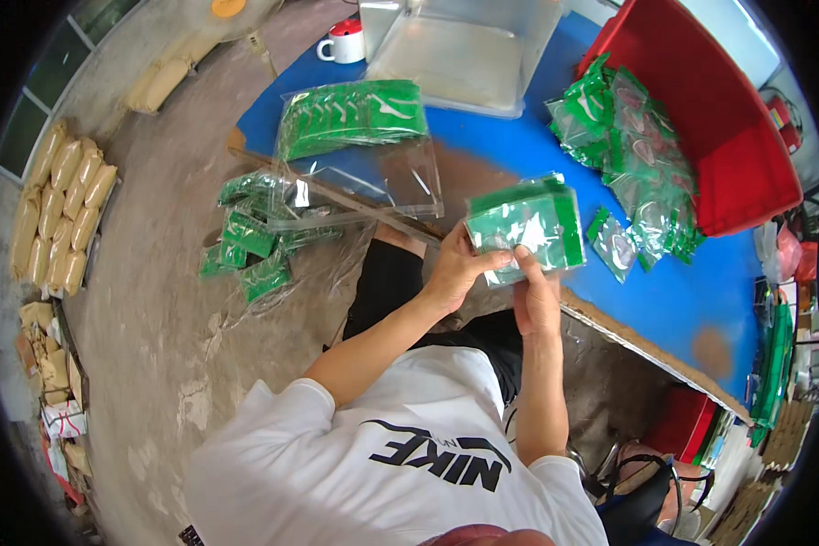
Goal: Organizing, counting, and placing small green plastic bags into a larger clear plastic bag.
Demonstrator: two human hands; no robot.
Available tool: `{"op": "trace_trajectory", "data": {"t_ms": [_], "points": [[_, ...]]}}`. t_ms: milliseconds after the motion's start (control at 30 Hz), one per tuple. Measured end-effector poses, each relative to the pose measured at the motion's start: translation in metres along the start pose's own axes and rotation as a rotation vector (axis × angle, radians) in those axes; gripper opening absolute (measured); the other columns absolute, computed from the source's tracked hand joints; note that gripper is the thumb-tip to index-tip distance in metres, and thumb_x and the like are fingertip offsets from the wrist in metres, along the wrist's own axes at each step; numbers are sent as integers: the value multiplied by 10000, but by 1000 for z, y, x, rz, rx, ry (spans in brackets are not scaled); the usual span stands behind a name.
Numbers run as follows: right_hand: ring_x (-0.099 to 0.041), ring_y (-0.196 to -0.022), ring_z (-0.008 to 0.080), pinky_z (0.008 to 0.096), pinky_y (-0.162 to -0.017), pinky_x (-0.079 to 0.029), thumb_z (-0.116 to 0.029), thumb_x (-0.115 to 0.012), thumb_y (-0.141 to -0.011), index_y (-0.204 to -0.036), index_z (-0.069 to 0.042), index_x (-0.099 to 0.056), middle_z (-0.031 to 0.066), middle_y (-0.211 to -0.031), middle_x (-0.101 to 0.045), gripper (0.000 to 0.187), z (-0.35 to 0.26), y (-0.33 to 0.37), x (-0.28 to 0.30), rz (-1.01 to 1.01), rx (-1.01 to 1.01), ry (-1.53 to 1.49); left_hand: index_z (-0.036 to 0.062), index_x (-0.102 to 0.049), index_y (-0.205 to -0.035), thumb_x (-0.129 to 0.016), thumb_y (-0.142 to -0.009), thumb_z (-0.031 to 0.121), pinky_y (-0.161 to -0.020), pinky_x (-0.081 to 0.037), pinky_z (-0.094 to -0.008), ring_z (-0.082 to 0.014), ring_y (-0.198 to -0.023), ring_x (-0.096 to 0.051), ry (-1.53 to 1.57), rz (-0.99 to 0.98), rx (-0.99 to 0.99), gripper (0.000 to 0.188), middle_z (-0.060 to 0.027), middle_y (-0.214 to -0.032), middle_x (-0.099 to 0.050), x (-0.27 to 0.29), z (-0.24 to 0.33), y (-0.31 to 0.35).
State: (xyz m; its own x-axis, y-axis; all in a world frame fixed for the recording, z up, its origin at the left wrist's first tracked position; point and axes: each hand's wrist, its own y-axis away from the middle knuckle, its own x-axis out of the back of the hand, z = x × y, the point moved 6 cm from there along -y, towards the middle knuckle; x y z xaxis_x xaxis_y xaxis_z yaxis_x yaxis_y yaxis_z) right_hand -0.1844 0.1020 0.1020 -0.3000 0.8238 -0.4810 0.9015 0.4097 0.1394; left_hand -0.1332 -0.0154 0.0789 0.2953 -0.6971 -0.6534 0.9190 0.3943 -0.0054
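Observation:
Between my two hands, above the near edge of the blue table, is a stack of green and clear plastic packets (519,223). My left hand (460,271) grips its left side, thumb lying on top. From the lower right, my right hand (539,296) holds the same stack, its thumb pressed on the upper packet and its other fingers hidden beneath. Just right of the stack lies a single green packet (612,244). To the left, a large clear plastic bag (364,187) lies over the table edge, with a row of green packets (350,118) inside it.
A red bin (701,100) lies tipped at the right, loose green packets (646,164) spilling from it. A clear box (455,59) and a red-lidded white mug (344,43) stand at the back. Filled bags of green packets (250,237) lie on the floor; tan sacks (68,200) are stacked far left.

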Motion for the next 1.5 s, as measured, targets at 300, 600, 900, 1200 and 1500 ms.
{"op": "trace_trajectory", "data": {"t_ms": [300,600,900,1200,1500], "points": [[-366,-1408,422,487,-1138,-344,-253,-983,-523,-1540,-7,-209,275,-1477,-412,1302,-109,35,-47,-278,866,1556,-4,-361,-1451,-868,-689,148,-1023,-456,-373,-256,-1163,-577,-1038,-441,-206,928,-180,-1297,-574,-18,57,19],[-674,-931,235,366,-860,-531,-210,-847,-705,-1151,55,-591,169,-997,-694,578,-32,16,-1,-269,44,839,49,-212,-1548,-699,-939,269,-1027,-426,-338,-182,-1218,-509,-79,63,-112,811,-145,-1321,-534,9,1,37],[-647,-934,201,341,-849,-523,-153,-829,-724,-1188,37,-574,119,-1036,-676,563,-20,43,-26,-271,150,788,19,-436,-1362,-532,-1011,405,-901,-410,-289,-140,-1020,-496,-312,101,-327,531,-89,-1097,-531,22,20,41],[-607,-1065,186,339,-929,-500,-190,-831,-761,-1315,19,-510,116,-1175,-633,673,8,39,-16,-393,-72,661,10,-466,-1331,-564,-981,397,-982,-390,-340,-198,-1108,-491,-576,156,-361,531,-123,-1181,-514,32,34,47],[-667,-1015,247,393,-908,-555,-360,-705,-862,-1275,-16,-565,121,-1160,-663,555,35,15,27,14,-367,-114,73,-491,-1345,-711,-676,-47,-1119,-321,-532,-428,-1406,-303,-2226,-15,-573,714,-189,-1456,-337,115,167,11]]}}
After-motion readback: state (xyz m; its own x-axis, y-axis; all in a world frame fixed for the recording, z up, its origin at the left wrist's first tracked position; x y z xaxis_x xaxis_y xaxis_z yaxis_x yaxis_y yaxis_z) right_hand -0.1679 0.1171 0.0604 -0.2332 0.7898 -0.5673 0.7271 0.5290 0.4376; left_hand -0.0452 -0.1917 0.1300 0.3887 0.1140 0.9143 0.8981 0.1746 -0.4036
